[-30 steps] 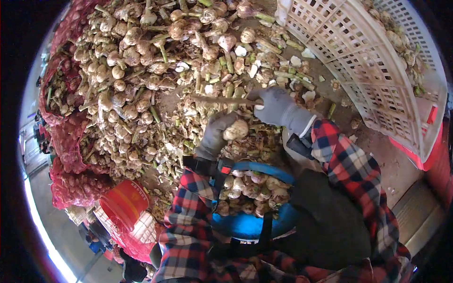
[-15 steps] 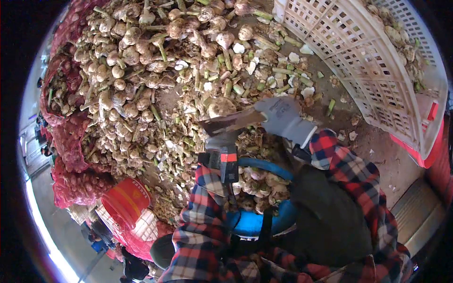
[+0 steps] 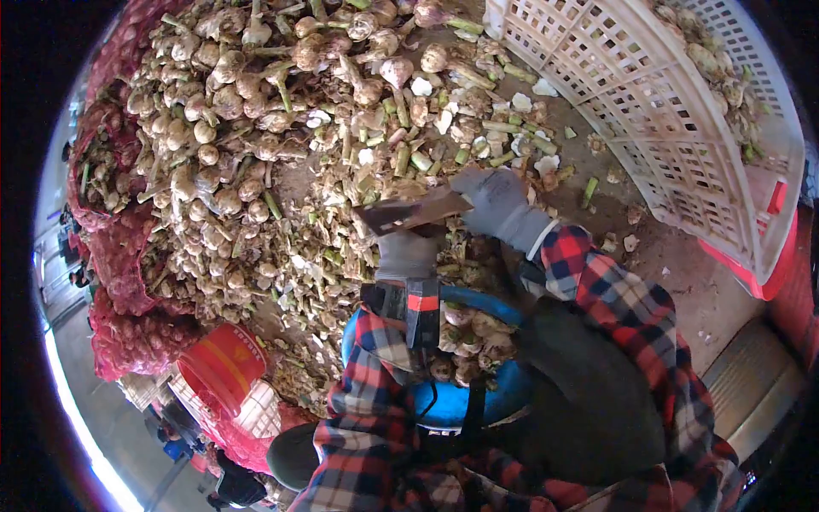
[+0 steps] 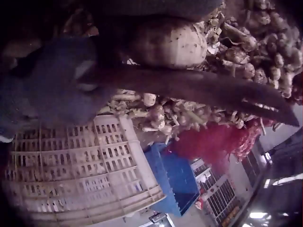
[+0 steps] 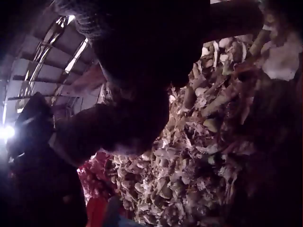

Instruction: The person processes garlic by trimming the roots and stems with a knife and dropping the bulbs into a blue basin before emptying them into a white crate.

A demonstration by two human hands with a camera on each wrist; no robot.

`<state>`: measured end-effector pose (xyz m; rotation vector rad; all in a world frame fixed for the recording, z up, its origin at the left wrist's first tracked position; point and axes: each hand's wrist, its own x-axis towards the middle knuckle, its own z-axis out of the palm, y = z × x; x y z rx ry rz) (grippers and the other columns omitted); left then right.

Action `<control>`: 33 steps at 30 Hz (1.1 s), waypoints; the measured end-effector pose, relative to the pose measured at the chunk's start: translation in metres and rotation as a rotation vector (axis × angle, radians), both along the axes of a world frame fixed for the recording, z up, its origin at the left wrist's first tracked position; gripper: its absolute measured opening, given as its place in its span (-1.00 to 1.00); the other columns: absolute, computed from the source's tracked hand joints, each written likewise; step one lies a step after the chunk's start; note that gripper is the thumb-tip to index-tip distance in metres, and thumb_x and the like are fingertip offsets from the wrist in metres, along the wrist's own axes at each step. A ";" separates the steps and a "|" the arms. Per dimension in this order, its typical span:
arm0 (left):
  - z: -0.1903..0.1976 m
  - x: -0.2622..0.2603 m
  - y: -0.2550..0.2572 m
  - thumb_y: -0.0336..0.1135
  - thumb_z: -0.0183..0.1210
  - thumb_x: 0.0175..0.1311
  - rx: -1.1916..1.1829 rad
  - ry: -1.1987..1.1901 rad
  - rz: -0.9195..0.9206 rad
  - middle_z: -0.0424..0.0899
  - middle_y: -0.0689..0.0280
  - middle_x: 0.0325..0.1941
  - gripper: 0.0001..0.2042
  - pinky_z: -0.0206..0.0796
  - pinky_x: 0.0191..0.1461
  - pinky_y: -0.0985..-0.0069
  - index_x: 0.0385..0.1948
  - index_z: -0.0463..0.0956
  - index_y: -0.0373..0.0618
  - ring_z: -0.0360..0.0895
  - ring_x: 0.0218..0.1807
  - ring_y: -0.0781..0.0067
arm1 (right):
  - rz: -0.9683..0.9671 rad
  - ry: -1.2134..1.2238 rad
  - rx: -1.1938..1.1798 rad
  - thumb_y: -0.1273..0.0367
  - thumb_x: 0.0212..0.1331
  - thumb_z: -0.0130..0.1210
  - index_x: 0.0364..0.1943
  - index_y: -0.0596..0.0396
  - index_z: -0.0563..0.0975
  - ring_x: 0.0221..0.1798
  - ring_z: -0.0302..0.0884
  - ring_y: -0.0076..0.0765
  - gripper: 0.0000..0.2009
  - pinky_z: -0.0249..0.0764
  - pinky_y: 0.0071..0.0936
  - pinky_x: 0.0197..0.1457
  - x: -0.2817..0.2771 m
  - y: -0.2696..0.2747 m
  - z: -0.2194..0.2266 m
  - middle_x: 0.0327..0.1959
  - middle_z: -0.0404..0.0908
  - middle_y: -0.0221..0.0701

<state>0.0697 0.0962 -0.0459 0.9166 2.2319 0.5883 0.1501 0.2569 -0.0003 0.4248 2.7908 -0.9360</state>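
Note:
In the head view, my gloved right hand (image 3: 497, 205) grips a knife by its handle end, its broad flat blade (image 3: 408, 215) pointing left. Just below the blade is my gloved left hand (image 3: 408, 256), its fingers hidden there. A large pale garlic bulb (image 4: 175, 45) shows in the left wrist view, held against the left glove (image 4: 156, 8) and lying along the blade (image 4: 203, 87). Whether the edge touches the bulb cannot be told. The right wrist view is mostly dark.
Heaped garlic (image 3: 226, 102) lies at the left and back, with cut stems and peel nearer. A white crate (image 3: 614, 94) stands at the right, a blue basin (image 3: 444, 408) of bulbs by my lap, a red bucket (image 3: 223, 367) and red net sacks (image 3: 128, 256) at the left.
Over the last second my left hand has turned and shifted right, and the blade has swung down across in front of it. The bulb, visible earlier in the head view, is hidden now.

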 end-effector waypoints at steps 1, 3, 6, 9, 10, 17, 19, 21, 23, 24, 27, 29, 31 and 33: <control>0.017 0.004 0.006 -0.25 -0.02 0.03 0.169 -0.175 0.199 0.38 0.13 -0.09 -0.62 0.22 -0.05 0.52 -0.08 0.25 -0.12 0.35 -0.08 0.40 | 0.001 0.000 0.001 0.30 -0.39 0.07 -0.38 -0.06 0.43 -0.32 0.43 -0.22 -0.69 0.35 -0.31 -0.29 0.001 0.002 -0.001 -0.41 0.46 -0.38; 0.045 0.011 0.014 -0.33 0.05 -0.05 0.318 -0.003 0.247 0.45 0.17 -0.23 -0.67 0.30 -0.21 0.55 -0.17 0.31 -0.14 0.42 -0.24 0.43 | 0.001 0.048 0.019 0.29 -0.38 0.07 -0.36 -0.07 0.45 -0.33 0.45 -0.22 -0.68 0.37 -0.33 -0.31 0.004 0.006 -0.001 -0.39 0.48 -0.38; 0.071 0.007 0.025 -0.50 0.03 -0.13 0.347 0.029 0.222 0.49 0.25 -0.39 -0.76 0.33 -0.43 0.63 -0.32 0.37 -0.15 0.44 -0.34 0.50 | 0.015 -0.094 0.032 0.30 -0.22 -0.01 -0.27 -0.07 0.40 -0.20 0.43 -0.24 -0.70 0.34 -0.31 -0.19 0.003 0.012 0.007 -0.30 0.46 -0.37; 0.091 -0.013 0.002 -0.52 -0.01 -0.09 0.477 -0.412 0.406 0.49 0.27 -0.43 -0.84 0.27 -0.63 0.72 -0.40 0.40 -0.16 0.43 -0.35 0.56 | -0.402 -0.452 -0.110 0.23 -0.13 -0.04 -0.22 -0.04 0.39 -0.21 0.43 -0.19 -0.68 0.33 -0.28 -0.14 0.027 0.059 -0.030 -0.30 0.47 -0.31; 0.088 -0.023 -0.007 -0.39 -0.02 -0.01 0.497 -0.612 0.056 0.48 0.22 -0.38 -0.84 0.30 -0.45 0.60 -0.35 0.40 -0.15 0.43 -0.31 0.44 | -0.521 -0.417 -0.129 0.20 -0.10 -0.05 -0.22 -0.03 0.39 -0.21 0.43 -0.17 -0.68 0.33 -0.28 -0.14 0.035 0.067 -0.039 -0.31 0.48 -0.28; 0.071 -0.108 0.051 -0.21 -0.01 0.04 0.046 -0.158 -0.116 0.49 0.13 -0.24 -0.64 0.26 -0.15 0.38 -0.13 0.34 -0.19 0.45 -0.23 0.25 | -0.512 -0.387 -0.172 0.17 -0.13 -0.05 -0.23 -0.05 0.43 -0.20 0.41 -0.13 -0.67 0.31 -0.32 -0.08 0.014 0.054 -0.015 -0.27 0.47 -0.19; 0.066 -0.154 0.095 -0.11 0.05 -0.06 0.054 -0.017 0.501 0.50 0.05 -0.28 -0.57 0.29 -0.22 0.35 -0.19 0.38 -0.23 0.47 -0.29 0.14 | -0.474 -0.379 -0.102 0.18 -0.16 -0.03 -0.22 -0.02 0.44 -0.18 0.40 -0.13 -0.64 0.31 -0.35 -0.07 0.011 0.053 -0.014 -0.26 0.46 -0.18; 0.017 -0.192 0.113 -0.07 0.08 -0.14 -0.101 0.115 0.462 0.50 0.03 -0.32 -0.55 0.28 -0.21 0.36 -0.26 0.42 -0.24 0.46 -0.28 0.10 | -0.542 -0.371 -0.065 0.19 -0.18 -0.03 -0.22 0.01 0.44 -0.17 0.40 -0.12 -0.63 0.30 -0.35 -0.06 0.010 0.053 -0.016 -0.25 0.46 -0.17; 0.015 -0.192 0.124 0.00 0.12 -0.25 -0.255 0.274 0.453 0.50 -0.03 -0.37 -0.52 0.25 -0.16 0.37 -0.42 0.48 -0.30 0.43 -0.25 0.02 | -0.500 -0.442 -0.136 0.20 -0.19 -0.02 -0.15 0.02 0.40 -0.13 0.38 -0.13 -0.58 0.29 -0.36 -0.04 0.020 0.062 -0.030 -0.22 0.45 -0.17; 0.005 -0.193 0.119 -0.02 0.12 -0.25 -0.104 0.225 0.478 0.50 -0.03 -0.39 -0.53 0.25 -0.17 0.38 -0.42 0.47 -0.32 0.44 -0.26 0.04 | -0.534 -0.402 -0.139 0.19 -0.19 -0.01 -0.15 0.03 0.40 -0.13 0.38 -0.12 -0.58 0.29 -0.35 -0.04 0.025 0.063 -0.038 -0.22 0.45 -0.17; 0.019 -0.172 0.101 -0.27 0.13 -0.12 0.292 -0.113 0.520 0.53 0.10 -0.49 -0.63 0.25 -0.26 0.51 -0.27 0.39 -0.33 0.47 -0.37 0.37 | -0.562 -0.493 -0.183 0.18 -0.18 -0.01 -0.17 0.02 0.40 -0.17 0.40 -0.11 -0.59 0.31 -0.33 -0.08 0.025 0.070 -0.025 -0.25 0.47 -0.18; 0.017 -0.157 0.079 -0.31 0.10 -0.05 0.551 -0.513 0.607 0.53 0.18 -0.42 -0.63 0.25 -0.25 0.55 -0.20 0.33 -0.33 0.46 -0.36 0.43 | -0.521 -0.405 -0.102 0.16 -0.17 -0.01 -0.18 -0.04 0.41 -0.23 0.43 -0.13 -0.61 0.34 -0.32 -0.14 0.028 0.069 -0.036 -0.32 0.49 -0.21; 0.044 -0.125 0.066 -0.37 0.05 0.00 0.540 -0.786 0.343 0.50 0.21 -0.34 -0.71 0.27 -0.18 0.54 -0.22 0.33 -0.30 0.45 -0.29 0.41 | -0.441 -0.312 -0.148 0.16 -0.17 -0.02 -0.17 -0.11 0.42 -0.25 0.44 -0.15 -0.62 0.36 -0.32 -0.16 0.016 0.068 -0.027 -0.35 0.49 -0.23; 0.054 -0.098 0.055 -0.52 -0.01 -0.02 0.468 -1.274 0.626 0.50 0.17 -0.31 -0.76 0.25 -0.11 0.43 -0.25 0.36 -0.20 0.45 -0.22 0.35 | -0.270 -0.278 -0.087 0.17 -0.18 -0.03 -0.21 -0.12 0.44 -0.25 0.44 -0.14 -0.65 0.36 -0.33 -0.15 -0.005 0.058 -0.011 -0.36 0.49 -0.21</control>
